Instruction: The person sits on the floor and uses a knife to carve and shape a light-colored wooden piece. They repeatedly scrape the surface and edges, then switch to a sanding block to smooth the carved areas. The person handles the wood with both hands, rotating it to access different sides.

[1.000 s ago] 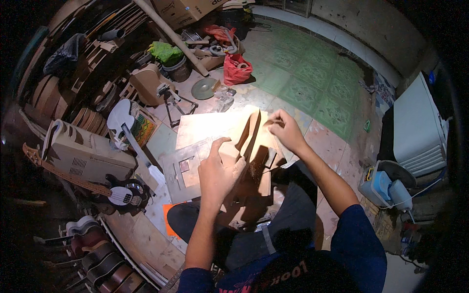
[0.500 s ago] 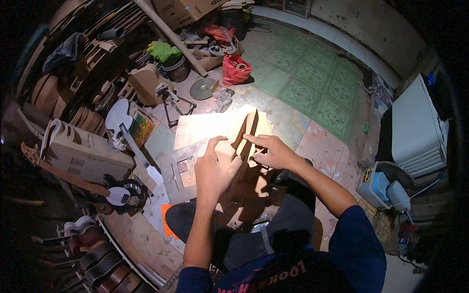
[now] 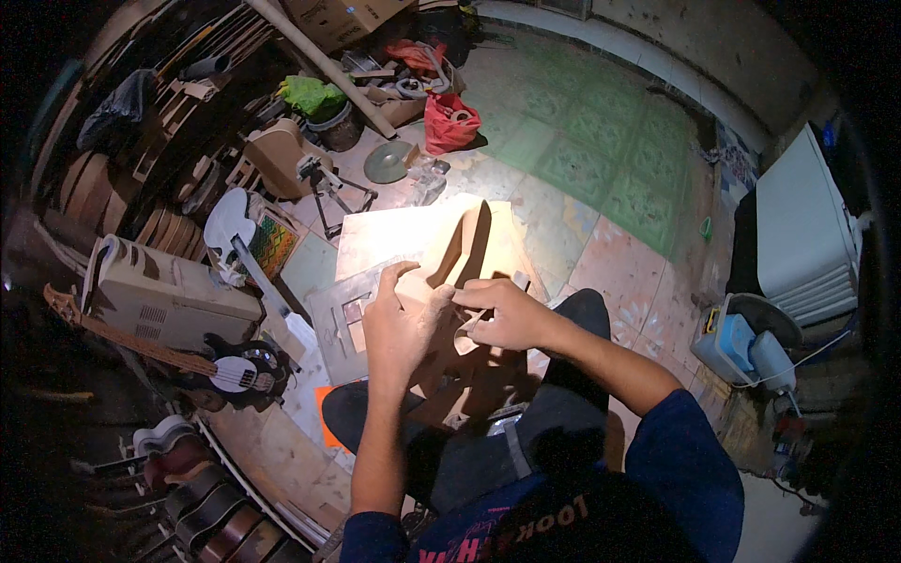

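Observation:
A pale, shaped wooden piece (image 3: 455,251), perhaps part of a guitar neck, angles away from me under bright light, its right face in dark shadow. My left hand (image 3: 402,319) is closed around its near left side, thumb toward the right and index finger bent. My right hand (image 3: 507,314) lies against its near right side, fingers and thumb pinched together. A small pale curled strip (image 3: 466,330), possibly sandpaper, shows under those fingers. The near end of the wooden piece is lost in shadow between my hands and legs.
Beyond my hands a pale board (image 3: 375,235) lies on the tiled floor. At left are a black guitar (image 3: 239,375), a white guitar body (image 3: 228,225) and a small tripod (image 3: 330,192). A red bag (image 3: 450,124) stands ahead; a grey bin (image 3: 737,338) stands right.
My right hand has slid back toward me along the wooden piece, and its extended index finger has curled in. My left hand keeps its hold. The view has shifted slightly.

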`<state>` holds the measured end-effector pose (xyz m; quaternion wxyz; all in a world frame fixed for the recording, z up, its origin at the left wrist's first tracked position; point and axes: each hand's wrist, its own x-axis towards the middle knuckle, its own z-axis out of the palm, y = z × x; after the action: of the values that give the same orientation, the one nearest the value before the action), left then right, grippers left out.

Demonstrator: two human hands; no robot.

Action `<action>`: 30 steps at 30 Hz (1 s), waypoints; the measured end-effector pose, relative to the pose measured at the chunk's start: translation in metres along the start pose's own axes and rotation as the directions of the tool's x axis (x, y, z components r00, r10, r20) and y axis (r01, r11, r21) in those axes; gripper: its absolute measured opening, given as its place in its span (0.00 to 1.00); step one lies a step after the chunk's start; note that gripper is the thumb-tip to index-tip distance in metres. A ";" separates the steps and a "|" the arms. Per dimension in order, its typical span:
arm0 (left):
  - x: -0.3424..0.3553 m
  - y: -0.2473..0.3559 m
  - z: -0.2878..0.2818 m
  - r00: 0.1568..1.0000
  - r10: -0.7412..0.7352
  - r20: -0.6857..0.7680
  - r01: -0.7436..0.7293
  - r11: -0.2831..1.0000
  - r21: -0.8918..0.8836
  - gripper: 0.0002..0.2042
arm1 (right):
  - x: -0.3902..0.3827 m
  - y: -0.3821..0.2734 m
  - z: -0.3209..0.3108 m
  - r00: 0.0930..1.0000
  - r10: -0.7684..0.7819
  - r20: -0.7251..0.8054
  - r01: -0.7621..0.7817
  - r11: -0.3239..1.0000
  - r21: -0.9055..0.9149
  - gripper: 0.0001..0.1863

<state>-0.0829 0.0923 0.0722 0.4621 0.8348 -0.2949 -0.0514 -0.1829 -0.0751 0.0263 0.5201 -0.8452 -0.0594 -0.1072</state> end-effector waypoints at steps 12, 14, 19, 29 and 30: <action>0.002 -0.017 -0.014 1.000 0.021 0.002 -0.021 1.000 -0.020 0.28 | -0.003 0.012 -0.010 0.972 0.076 -0.223 -0.088 0.995 -0.046 0.32; 0.002 -0.015 -0.014 1.000 0.018 0.015 -0.018 1.000 -0.019 0.28 | 0.001 0.004 -0.009 0.972 0.149 -0.183 -0.196 0.942 -0.273 0.36; 0.004 -0.011 -0.011 0.999 0.030 0.015 -0.029 0.999 -0.027 0.28 | 0.000 -0.012 0.010 0.987 0.151 -0.055 -0.161 0.918 -0.363 0.42; 0.011 -0.041 -0.031 0.990 0.137 0.033 -0.135 0.989 -0.055 0.38 | 0.001 0.006 0.031 0.999 -0.001 -0.043 0.020 0.898 0.439 0.25; 0.014 -0.045 -0.033 0.987 0.160 0.023 -0.158 0.985 -0.061 0.39 | -0.005 0.002 0.028 0.992 0.118 -0.040 -0.077 0.832 0.549 0.21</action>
<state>-0.0390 0.1270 0.0571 0.4850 0.7938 -0.3654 -0.0345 -0.1837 -0.0515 0.0109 0.7460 -0.6595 -0.0256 -0.0895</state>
